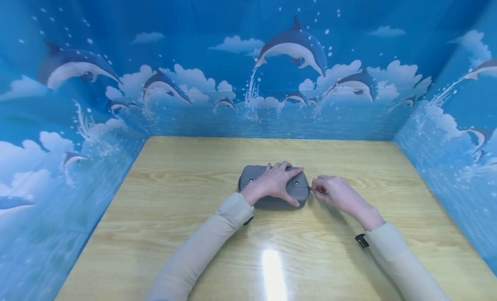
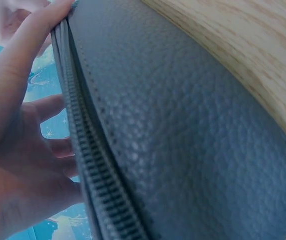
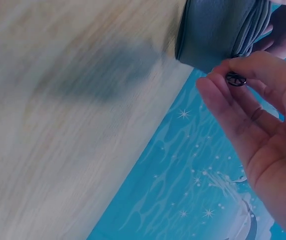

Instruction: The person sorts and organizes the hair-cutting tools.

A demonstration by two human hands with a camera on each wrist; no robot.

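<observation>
Two hands were on one gray leather-look zippered case (image 2: 188,115), which lay on the desk (image 1: 186,240) beneath the left hand (image 1: 275,181) and just beside the fingertips of the right hand (image 1: 337,193). The left hand was spread wide over the top, fingers apart; the right hand was narrowed to a pinch on the small dark zipper pull (image 3: 236,79).

The likeliest fault was the pull slipping out, since it gave the fingertips so little to grip. A tug from the right hand could also have twisted or dragged the case across the smooth-looking desk if the left palm pressed too lightly. Pulled at a slant, the zipper (image 2: 85,140) might have jammed at the corner near the right hand. The left thumb lay along the zippered edge, so it could have blocked the slider or been nipped.

Two metal studs (image 1: 297,183) showed on the case, one on either side of the left hand. Beyond both hands hung a dolphin-print curtain (image 1: 217,124), well apart from the case. Nearer the person than the hands, a patch of glare (image 1: 274,275) whitened the desk, obstructing nothing.
</observation>
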